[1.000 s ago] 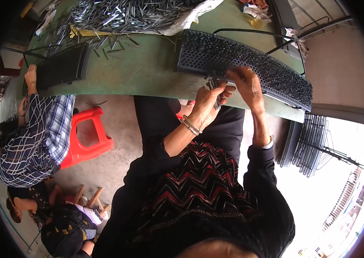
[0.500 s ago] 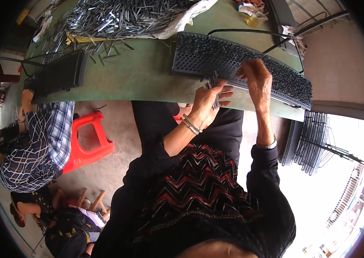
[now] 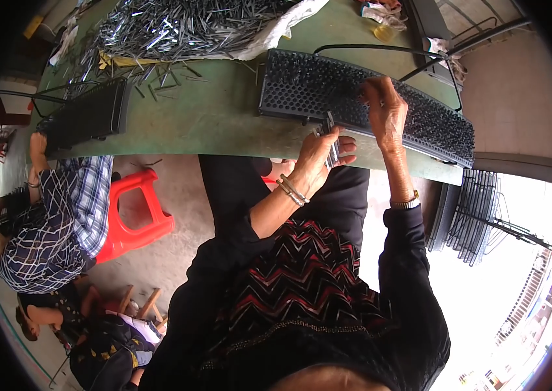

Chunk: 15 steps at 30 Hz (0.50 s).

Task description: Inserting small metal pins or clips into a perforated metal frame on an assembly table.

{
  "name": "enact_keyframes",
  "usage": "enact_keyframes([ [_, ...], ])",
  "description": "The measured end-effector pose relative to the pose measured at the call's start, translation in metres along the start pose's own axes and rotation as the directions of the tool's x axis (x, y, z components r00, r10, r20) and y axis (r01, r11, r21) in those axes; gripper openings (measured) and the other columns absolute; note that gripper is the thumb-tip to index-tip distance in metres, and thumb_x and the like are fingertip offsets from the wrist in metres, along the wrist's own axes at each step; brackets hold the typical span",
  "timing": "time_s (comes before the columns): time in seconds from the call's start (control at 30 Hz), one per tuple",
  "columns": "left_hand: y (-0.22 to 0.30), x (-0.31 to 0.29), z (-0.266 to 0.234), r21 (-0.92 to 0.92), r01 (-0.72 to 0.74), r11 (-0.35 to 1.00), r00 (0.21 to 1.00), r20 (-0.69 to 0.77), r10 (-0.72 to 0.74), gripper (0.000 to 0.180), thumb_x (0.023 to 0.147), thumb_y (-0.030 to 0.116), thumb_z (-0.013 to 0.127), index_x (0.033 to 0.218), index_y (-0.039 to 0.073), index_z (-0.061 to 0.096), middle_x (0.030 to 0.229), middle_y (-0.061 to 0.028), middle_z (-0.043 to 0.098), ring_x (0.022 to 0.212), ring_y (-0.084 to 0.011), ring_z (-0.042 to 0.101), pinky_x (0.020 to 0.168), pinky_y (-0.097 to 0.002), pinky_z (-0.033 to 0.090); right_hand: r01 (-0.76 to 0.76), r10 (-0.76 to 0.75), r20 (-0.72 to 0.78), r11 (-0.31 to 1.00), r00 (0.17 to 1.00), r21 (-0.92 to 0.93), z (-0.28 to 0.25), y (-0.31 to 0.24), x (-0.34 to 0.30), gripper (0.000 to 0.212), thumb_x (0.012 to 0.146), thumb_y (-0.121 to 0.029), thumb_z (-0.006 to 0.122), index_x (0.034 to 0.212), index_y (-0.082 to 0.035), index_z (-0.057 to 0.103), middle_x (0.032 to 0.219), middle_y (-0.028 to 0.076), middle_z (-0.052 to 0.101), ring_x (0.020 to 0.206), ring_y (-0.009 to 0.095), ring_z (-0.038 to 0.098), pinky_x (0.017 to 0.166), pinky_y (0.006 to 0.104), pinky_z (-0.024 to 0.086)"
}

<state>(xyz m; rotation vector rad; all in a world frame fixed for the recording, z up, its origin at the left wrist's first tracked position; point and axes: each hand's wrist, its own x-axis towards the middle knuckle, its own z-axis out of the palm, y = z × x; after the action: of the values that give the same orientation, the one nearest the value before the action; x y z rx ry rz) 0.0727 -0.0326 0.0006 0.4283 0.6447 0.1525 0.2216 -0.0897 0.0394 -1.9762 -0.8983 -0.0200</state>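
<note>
Here's the left hand (image 3: pixel 315 156), low at the tabletop's (image 3: pixel 191 127) near edge, thumb closed over a small bundle of metal strips (image 3: pixel 333 144), other fingers fanned out to the right. And the right hand (image 3: pixel 388 117) is up over the long black perforated rack (image 3: pixel 287 92), fingers curled together and pointing down at the holes; whether they pinch a strip, I cannot tell! Bare holes show toward the rack's left end, dark pieces bristle along its right. Beyond, a big strip pile (image 3: pixel 171 29) spreads on a pale sheet (image 3: pixel 283 27), loose ones scattered just beside it.
</note>
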Motion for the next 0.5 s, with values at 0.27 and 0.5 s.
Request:
enact_keyframes([
  [0.27,0.001,-0.005,0.002,-0.013,0.007,1.000,1.000,-0.027,-0.007,0.022,0.091,0.024,0.058,0.102,0.004,0.060,0.074,-0.0039,0.056,0.069,-0.0169,0.060,0.062,-0.0345,0.055,0.087,-0.083,0.045,0.993,0.996,-0.082,-0.009,-0.007,0.004,0.009,0.085,-0.008,0.062,0.093,-0.007,0.062,0.079,0.007,0.067,0.069,0.013,0.064,0.065,0.0261,0.049],
  [0.5,0.000,-0.002,-0.004,-0.053,0.061,0.997,0.997,0.051,-0.058,0.023,0.091,0.022,0.059,0.104,0.003,0.058,0.071,0.0011,0.047,0.058,-0.0078,0.041,0.050,-0.0225,0.035,0.110,-0.108,0.061,0.994,0.992,-0.029,-0.007,-0.002,0.001,0.012,0.084,-0.007,0.065,0.095,-0.006,0.063,0.082,0.008,0.068,0.077,0.011,0.064,0.070,0.0254,0.048],
])
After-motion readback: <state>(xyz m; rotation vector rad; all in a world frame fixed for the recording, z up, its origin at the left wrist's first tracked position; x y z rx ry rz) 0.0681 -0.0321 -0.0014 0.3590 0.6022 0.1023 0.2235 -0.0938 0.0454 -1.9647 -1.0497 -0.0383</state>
